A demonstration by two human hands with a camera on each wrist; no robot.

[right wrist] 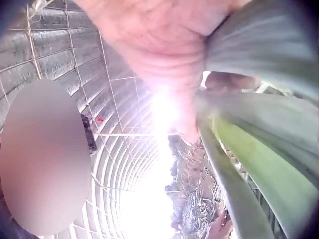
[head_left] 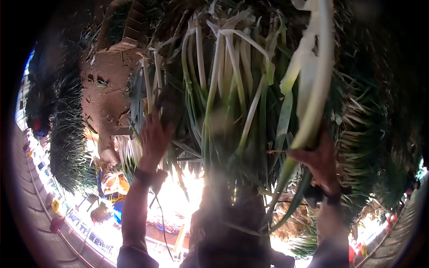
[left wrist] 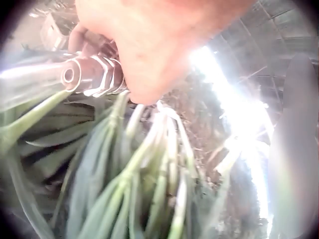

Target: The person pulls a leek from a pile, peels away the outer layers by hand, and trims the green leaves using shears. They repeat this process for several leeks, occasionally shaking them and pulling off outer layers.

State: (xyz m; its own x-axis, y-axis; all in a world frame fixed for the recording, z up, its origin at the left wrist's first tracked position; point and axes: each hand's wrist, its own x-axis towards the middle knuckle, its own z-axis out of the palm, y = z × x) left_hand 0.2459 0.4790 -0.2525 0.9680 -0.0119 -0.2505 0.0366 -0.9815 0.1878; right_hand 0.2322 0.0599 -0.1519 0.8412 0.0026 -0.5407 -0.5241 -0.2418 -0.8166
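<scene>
My right hand (head_left: pixel 319 158) grips a thick leek-like green onion (head_left: pixel 322 67) by its green part, white end upward and close to the head camera. In the right wrist view, broad green leaves (right wrist: pixel 269 164) run down from under that hand (right wrist: pixel 164 55). My left hand (head_left: pixel 154 138) is at the left, fingers curled around a tool with a metal nozzle (left wrist: pixel 77 73) and hex nut, seen in the left wrist view. Most of the tool is hidden by the hand. Between both hands lies a spread of green onions (head_left: pixel 228 76), white ends away from me.
More green onions (head_left: pixel 357 147) are stacked at the right, and a long leafy heap (head_left: pixel 67 134) stands at the left. A crate (head_left: pixel 123 42) sits on bare soil (head_left: pixel 100 76) at the far left. Strong glare covers the area beneath my arms. Ribbed greenhouse walls (right wrist: pixel 84 55) rise around.
</scene>
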